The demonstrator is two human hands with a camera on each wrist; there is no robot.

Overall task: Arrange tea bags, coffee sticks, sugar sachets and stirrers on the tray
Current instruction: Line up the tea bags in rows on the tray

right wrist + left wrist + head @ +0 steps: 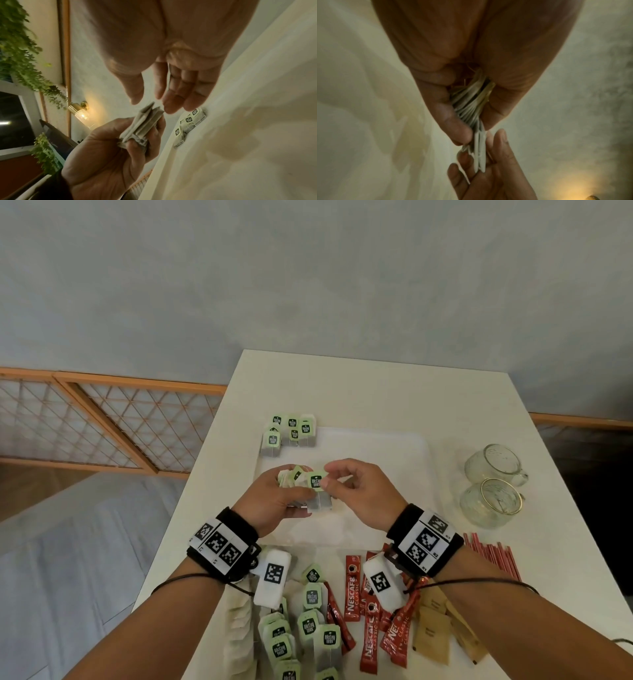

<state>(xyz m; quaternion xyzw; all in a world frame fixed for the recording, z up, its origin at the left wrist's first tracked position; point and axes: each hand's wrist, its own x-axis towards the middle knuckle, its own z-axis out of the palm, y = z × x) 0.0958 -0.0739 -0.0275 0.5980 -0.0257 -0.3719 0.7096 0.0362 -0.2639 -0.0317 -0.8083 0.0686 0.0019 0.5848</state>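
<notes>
Above tray [394, 446]: both hands meet over its near-left part
Left hand [270, 501]: clenched round a bundle of tea bags [301, 481]; left wrist view alone shows their edges fanned between thumb and fingers [447, 119]
Right hand [359, 491]: head view shows thumb and forefinger pinching the front bag's green tag [317, 481]; right wrist view shows fingertips [173, 106] just beside the bundle, contact unclear
Far-left tray corner: placed tea bags [291, 433], also in right wrist view
Near table edge: loose tea bags [308, 635]; coffee sticks [370, 611]; sugar sachets [435, 628]; stirrers [493, 556]
Right: two glass cups [493, 484]
</notes>
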